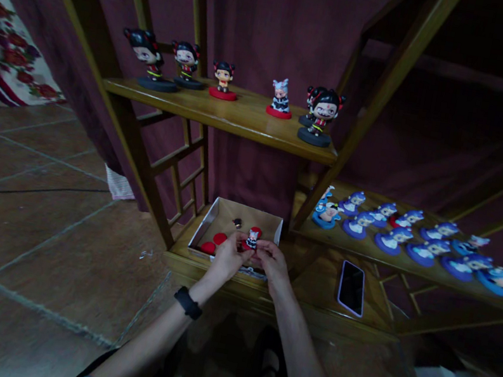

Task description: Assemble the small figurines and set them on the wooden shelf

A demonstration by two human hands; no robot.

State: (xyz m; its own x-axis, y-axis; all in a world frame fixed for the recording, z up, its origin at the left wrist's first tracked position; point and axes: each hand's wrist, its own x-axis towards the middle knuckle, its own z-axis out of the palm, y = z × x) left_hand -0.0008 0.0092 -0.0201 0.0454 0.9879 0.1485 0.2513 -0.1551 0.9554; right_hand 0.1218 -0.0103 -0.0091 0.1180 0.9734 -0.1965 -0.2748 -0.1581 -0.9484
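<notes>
Just above an open cardboard box (202, 227), a small figurine (253, 238) with pale hair and dark clothing is held between my hands. My left hand (229, 254), with a dark band on its wrist, is closed with its fingertips at the figurine's left side. From the right, my right hand (272, 260) pinches at its lower edge. Something red shows around the figurine, but whether it is an attached base is unclear. Inside the box lie red discs (220, 238) and a small dark-haired figurine (237, 223).
Several black-haired figurines (323, 112) and a pale-haired one (280, 95) stand on the upper wooden shelf (243, 119). Purple-haired figurines (392, 238) line the right shelf. Below them lies a phone (352, 288). A wooden post (389, 83) rises between the shelves.
</notes>
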